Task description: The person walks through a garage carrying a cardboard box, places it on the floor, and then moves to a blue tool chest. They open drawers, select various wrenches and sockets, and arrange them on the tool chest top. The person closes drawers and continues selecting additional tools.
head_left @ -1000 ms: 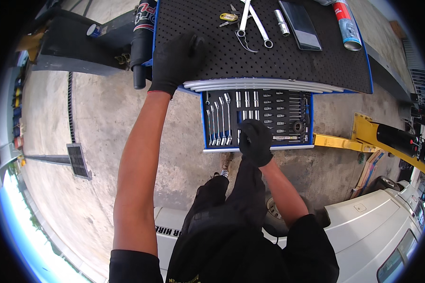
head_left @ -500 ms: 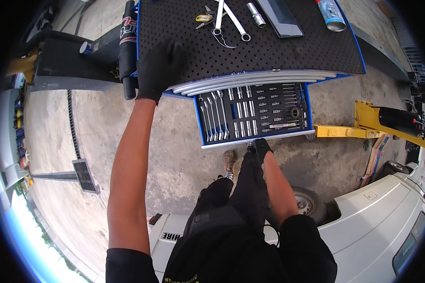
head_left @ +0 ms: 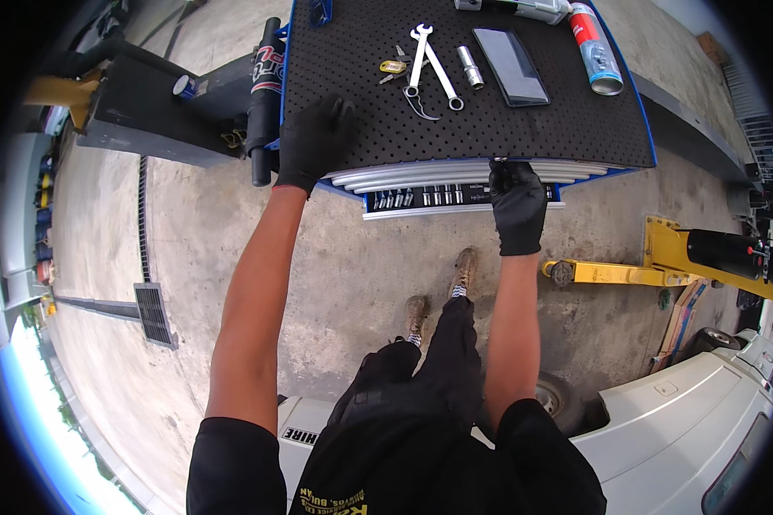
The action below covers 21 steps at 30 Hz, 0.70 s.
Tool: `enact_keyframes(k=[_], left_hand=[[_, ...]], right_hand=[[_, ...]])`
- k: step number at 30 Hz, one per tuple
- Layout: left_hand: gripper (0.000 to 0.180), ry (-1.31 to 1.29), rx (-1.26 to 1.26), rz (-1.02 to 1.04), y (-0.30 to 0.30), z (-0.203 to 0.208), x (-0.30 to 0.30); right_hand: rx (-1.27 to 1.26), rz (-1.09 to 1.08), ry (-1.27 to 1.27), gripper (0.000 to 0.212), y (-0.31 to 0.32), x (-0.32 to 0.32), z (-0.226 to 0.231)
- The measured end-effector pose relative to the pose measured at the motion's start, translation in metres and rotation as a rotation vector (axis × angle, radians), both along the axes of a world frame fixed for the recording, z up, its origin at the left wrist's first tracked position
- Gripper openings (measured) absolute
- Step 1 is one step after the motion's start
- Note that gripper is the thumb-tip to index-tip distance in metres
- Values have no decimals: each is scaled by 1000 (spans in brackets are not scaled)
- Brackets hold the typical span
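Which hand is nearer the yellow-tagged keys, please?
Left. The left hand is at the mat's left edge, left of the keys; the right hand is farther, at the drawers, to their right.

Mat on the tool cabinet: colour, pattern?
Mat: black, dotted all over with small holes. Best seen in the head view.

Worktop, front strip: open lane between left hand and right hand, running on toward the right edge. Worktop, middle: two crossed wrenches, keys close on their left, socket on their right; a cluster barring a straight sweep. Socket to flat dark device: narrow gap. Device to spray can: wider lane. Drawer: shallow slot, reachable at left; right hand obstructs the right half. Left edge: black cylinder alongside.
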<state>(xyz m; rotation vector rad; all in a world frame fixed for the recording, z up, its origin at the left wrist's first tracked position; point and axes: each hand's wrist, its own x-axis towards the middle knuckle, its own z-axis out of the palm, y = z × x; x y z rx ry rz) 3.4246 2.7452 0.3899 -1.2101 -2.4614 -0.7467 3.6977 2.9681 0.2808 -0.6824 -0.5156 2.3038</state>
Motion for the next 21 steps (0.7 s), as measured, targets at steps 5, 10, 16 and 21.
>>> enact_keyframes(k=[5, 10, 16, 21], left_hand=[[32, -17, -67, -8, 1, 3, -4], [33, -33, -43, -31, 2, 4, -5], [33, -59, -96, -3, -1, -3, -8], [32, -64, -87, 1, 2, 0, -11]], right_hand=[[82, -17, 41, 34, -16, 5, -16], [186, 5, -164, 32, -45, 53, -6], [806, 555, -967, 33, -76, 141, 74], [1435, 148, -1049, 25, -84, 141, 111]])
